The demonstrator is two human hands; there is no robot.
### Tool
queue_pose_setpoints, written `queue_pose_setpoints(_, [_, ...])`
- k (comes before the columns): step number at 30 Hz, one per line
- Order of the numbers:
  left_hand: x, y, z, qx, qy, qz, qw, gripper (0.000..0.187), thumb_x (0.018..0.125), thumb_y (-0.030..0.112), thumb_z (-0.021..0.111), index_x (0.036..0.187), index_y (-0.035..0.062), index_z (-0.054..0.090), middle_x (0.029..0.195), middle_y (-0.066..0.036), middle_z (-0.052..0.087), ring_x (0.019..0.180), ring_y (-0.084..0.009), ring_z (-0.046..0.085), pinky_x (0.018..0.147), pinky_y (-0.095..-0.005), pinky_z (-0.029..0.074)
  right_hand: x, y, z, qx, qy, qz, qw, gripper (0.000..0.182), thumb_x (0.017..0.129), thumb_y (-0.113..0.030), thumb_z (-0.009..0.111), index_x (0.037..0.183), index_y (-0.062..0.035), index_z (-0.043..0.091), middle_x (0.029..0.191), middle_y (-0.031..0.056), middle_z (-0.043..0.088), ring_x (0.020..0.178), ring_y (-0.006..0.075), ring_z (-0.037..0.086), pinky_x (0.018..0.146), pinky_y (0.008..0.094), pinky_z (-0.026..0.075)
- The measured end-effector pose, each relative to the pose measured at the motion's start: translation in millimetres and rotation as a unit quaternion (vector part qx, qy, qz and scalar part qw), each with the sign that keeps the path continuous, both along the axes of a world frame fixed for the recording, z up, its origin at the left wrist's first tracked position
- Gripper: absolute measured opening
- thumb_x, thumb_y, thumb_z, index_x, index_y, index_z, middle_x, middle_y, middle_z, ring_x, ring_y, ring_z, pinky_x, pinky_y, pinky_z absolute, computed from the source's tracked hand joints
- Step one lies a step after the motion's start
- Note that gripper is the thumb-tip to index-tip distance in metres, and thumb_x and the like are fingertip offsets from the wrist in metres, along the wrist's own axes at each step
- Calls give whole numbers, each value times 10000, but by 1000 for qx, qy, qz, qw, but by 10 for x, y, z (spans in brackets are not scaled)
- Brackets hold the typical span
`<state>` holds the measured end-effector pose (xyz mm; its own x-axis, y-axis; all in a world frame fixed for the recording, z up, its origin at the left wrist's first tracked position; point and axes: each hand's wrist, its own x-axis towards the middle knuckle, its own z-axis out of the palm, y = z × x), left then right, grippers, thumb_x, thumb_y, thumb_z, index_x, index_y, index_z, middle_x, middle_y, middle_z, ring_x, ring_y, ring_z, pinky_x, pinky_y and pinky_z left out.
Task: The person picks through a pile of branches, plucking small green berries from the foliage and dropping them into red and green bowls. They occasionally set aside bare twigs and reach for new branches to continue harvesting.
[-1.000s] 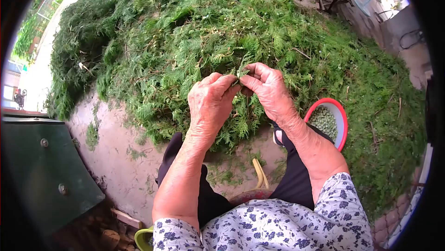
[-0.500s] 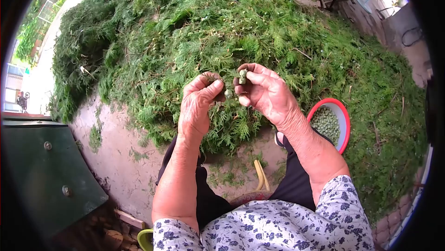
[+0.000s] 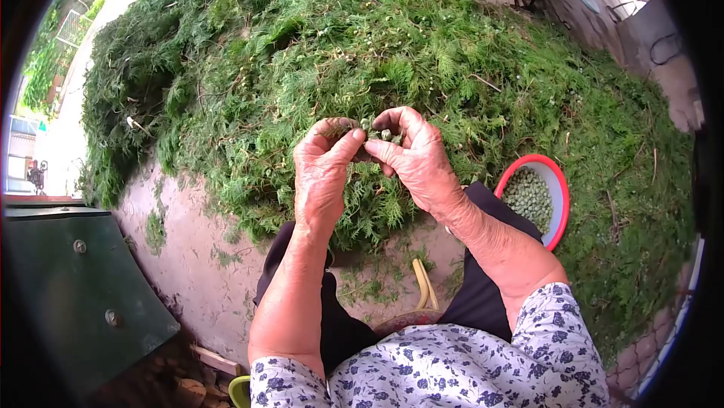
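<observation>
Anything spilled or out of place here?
Minor: loose green sprigs lie scattered on the bare ground, apart from the main pile. No obvious spill at the red-rimmed bowl; its green cones sit inside.

Left hand (image 3: 320, 174), right hand (image 3: 420, 165) (thumbs (image 3: 347, 145) close together), forearms (image 3: 289, 287) angled inward

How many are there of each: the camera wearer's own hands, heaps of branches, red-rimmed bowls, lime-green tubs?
Hands: 2, left hand and right hand
Heap of branches: 1
Red-rimmed bowl: 1
Lime-green tub: 1, partly hidden
Total: 5
</observation>
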<state>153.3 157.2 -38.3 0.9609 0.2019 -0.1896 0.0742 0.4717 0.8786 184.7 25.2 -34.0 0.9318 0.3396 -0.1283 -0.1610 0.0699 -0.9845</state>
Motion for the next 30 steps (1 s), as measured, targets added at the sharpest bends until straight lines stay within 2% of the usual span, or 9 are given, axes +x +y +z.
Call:
queue_pose_setpoints(5, [-23,2,47,-9,17,37,999,132,774,-31,607,893,12,567,781,-52,600,667,-104,554,600,-227,448,-8,-37,99,10,11,47,999,239,814,-45,577,1041,0,516,828,22,545,600,53,506,504,177,418])
queue_pose_setpoints(8, [-12,11,71,-64,38,52,996,135,770,-45,601,883,22,570,772,-58,606,650,-105,545,596,-222,441,49,-88,136,109,121,96,982,210,859,-83,489,1042,20,503,843,44,562,666,106,547,553,222,443])
queue_pose_setpoints(13, [6,57,87,-95,46,8,994,141,779,-29,597,900,34,561,777,-48,603,656,-118,564,599,-220,468,214,-173,14,295,213,47,930,189,836,-60,514,1013,6,504,844,62,558,700,136,563,546,233,433])
queue_pose_setpoints(15, [1,27,90,-46,31,-15,998,137,758,-20,613,881,25,572,746,-50,607,612,-97,510,571,-211,409,209,-193,63,176,164,102,965,241,838,-87,560,1050,12,499,831,57,563,679,113,557,532,203,426])
queue_pose_setpoints(20, [-11,-35,56,34,20,-23,999,161,717,-36,603,862,23,564,725,-34,583,610,-103,507,559,-223,399,86,-142,34,104,107,91,985,261,803,-90,630,1020,17,532,811,31,581,673,55,536,508,161,406])
queue_pose_setpoints(21, [-13,-45,57,34,20,-23,999,161,717,-36,603,862,23,564,725,-34,583,610,-103,507,559,-223,399,68,-137,50,72,99,75,990,239,815,-94,615,1013,14,535,812,37,583,667,66,541,510,173,410])
queue_pose_setpoints(23, [-19,-55,63,-79,37,1,996,169,711,-43,603,862,19,560,736,-36,584,626,-110,519,565,-221,402,90,-158,50,40,90,58,993,217,828,-99,599,1005,10,539,814,42,586,661,78,545,511,184,415])
queue_pose_setpoints(25, [-18,-35,101,-102,34,-4,994,176,710,-42,597,875,7,556,752,-45,589,638,-116,529,583,-223,416,211,-245,27,257,219,43,940,155,851,-88,557,973,4,530,780,55,575,631,95,539,523,207,431])
queue_pose_setpoints(30, [-36,11,136,-147,55,8,988,152,752,-5,549,903,-13,546,799,-72,599,728,-156,583,622,-252,461,264,-283,14,325,221,31,919,273,912,-225,455,1034,8,529,959,137,577,893,262,580,749,371,491])
